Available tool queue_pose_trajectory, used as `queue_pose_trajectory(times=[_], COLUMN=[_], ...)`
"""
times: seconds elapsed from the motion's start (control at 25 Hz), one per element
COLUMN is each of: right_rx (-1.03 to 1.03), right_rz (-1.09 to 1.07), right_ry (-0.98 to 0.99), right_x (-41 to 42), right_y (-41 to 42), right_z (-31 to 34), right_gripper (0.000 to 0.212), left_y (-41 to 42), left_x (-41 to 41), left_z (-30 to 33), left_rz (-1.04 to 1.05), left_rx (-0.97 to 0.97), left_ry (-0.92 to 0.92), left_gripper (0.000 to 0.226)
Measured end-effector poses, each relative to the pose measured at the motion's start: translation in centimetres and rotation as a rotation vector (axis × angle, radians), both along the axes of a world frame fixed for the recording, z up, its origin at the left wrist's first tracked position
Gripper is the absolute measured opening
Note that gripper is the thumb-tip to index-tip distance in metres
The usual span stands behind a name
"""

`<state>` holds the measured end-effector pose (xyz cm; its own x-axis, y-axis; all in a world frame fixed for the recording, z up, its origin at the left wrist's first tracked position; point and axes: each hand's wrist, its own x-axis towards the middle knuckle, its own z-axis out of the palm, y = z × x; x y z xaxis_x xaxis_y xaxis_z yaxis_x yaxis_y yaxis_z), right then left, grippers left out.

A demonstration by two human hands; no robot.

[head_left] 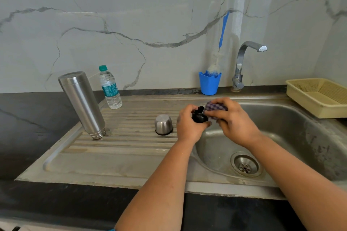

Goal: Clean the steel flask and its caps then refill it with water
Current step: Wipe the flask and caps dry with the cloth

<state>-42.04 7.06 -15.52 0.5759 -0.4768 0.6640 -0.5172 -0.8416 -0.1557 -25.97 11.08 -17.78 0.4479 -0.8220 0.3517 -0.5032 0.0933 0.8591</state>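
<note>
At the centre of the head view, above the sink's left rim: left hand (188,124), fingers curled round a black inner stopper cap (199,116), gripping it. Right hand (231,120), just at 3 o'clock of the cap, fingers curled over a purple checked scrub pad (216,108), pressing it against the cap's right side.

Steel outer cap (163,124): mouth down on the ribbed drainboard (116,148), just at 9 o'clock of the left hand, not touching it.

Steel flask (82,104): inverted, mouth down on the drainboard, leaning with its base toward 11 o'clock; well apart from both hands, at 9 o'clock.

Plastic water bottle (110,88): green cap, teal label, print too small to read; upright at 10 o'clock, just behind the flask.

Blue cup (210,84): at 12 o'clock on the back ledge, holding a bottle brush (222,33) with a blue handle.

Steel tap (244,62): at 1 o'clock, spout turned right.

Sink basin (281,127): drain strainer (245,167) at 5 o'clock of the hands.

Beige perforated tray (319,95): at 3 o'clock, on the sink's far right rim.

No brand marks legible on flask or caps.
</note>
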Motion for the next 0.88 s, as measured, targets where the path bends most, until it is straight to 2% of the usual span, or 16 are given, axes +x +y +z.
queue_pose_trajectory(times=[0.08, 0.2, 0.28, 0.36, 0.44, 0.52, 0.6, 0.68, 0.72, 0.8, 0.88], right_rx=[0.012, 0.054, 0.052, 0.021, 0.068, 0.285, 0.573, 0.874, 1.018, 1.167, 1.212], right_rz=[0.046, -0.101, -0.134, -0.076, -0.025, -0.054, -0.128, -0.035, 0.057, 0.133, 0.108], right_ry=[0.051, 0.076, 0.034, -0.062, -0.102, -0.169, -0.297, -0.559, -0.683, -0.779, -0.759], right_x=[0.7, 0.2, -0.5, -0.2, 0.9, 1.1, 0.5, -0.1, -0.1, 0.4, 0.9], right_y=[0.1, -1.5, -1.7, -1.0, -0.1, -0.2, -0.7, -0.7, -0.4, 0.3, 0.8], right_z=[0.0, 0.1, -0.2, -0.3, -0.2, 0.1, 0.5, 0.5, 0.6, 0.5, 0.3], right_gripper=[0.037, 0.038, 0.038, 0.039, 0.040, 0.038, 0.034, 0.029, 0.027, 0.022, 0.020], left_y=[-0.1, 0.1, 0.3, 0.4, 0.3, 0.1, 0.2, 0.2, 0.2, 0.0, -0.5], left_x=[0.1, 0.3, 0.0, -0.6, -1.0, -0.9, -0.7, -0.8, -0.9, -1.0, -0.9], left_z=[0.2, 0.5, 0.5, 0.5, 0.4, 0.3, 0.5, 0.9, 0.9, 0.7, 0.0], left_rz=[-0.004, -0.022, -0.032, -0.074, -0.135, -0.167, -0.232, -0.331, -0.361, -0.375, -0.339], left_rx=[-0.017, -0.032, -0.004, 0.030, 0.022, 0.010, -0.010, -0.051, -0.058, -0.059, -0.069], left_ry=[0.065, 0.261, 0.257, 0.212, 0.273, 0.310, 0.465, 0.692, 0.747, 0.757, 0.653], left_gripper=[0.043, 0.047, 0.050, 0.051, 0.051, 0.046, 0.045, 0.046, 0.048, 0.055, 0.054])
